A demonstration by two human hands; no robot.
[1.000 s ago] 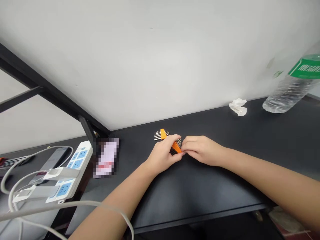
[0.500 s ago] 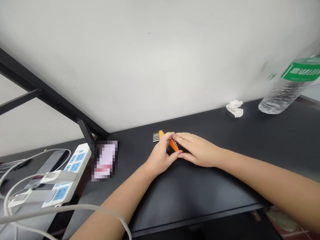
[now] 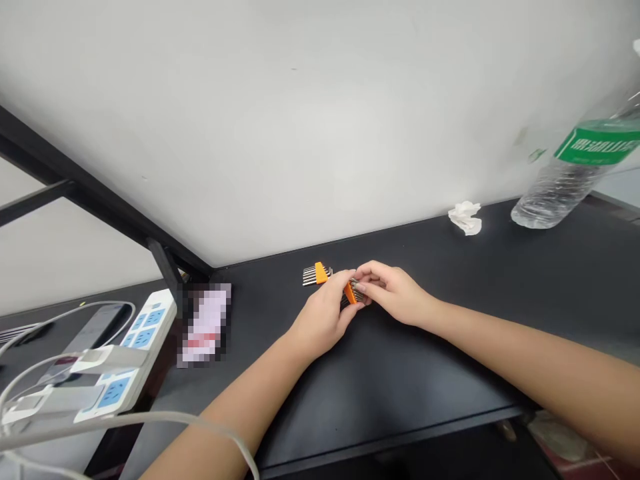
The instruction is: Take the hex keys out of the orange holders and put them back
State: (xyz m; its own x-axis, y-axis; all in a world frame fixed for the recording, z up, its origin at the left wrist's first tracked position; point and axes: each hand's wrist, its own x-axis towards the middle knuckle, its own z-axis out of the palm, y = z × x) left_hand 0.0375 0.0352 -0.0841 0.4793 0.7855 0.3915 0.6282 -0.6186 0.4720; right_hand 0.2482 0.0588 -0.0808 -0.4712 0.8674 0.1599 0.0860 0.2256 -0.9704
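Observation:
My left hand [image 3: 324, 319] is closed around an orange holder with a row of metal pins [image 3: 350, 293], held just above the black table [image 3: 380, 387]. My right hand [image 3: 395, 292] meets it from the right, fingertips pinched on the pins' ends. A second orange holder with metal pins [image 3: 316, 274] lies flat on the table just behind my left hand, untouched.
A crumpled white tissue [image 3: 465, 217] lies near the wall at the right. A clear plastic bottle with a green label [image 3: 575, 173] leans at the far right. A white power strip with plugs and cables [image 3: 120, 360] sits at the left, beside a black frame post [image 3: 167, 270].
My right hand went from lying flat over the orange holder to a pinch on the pins' ends. The left hand kept its grip. The view drifted slightly.

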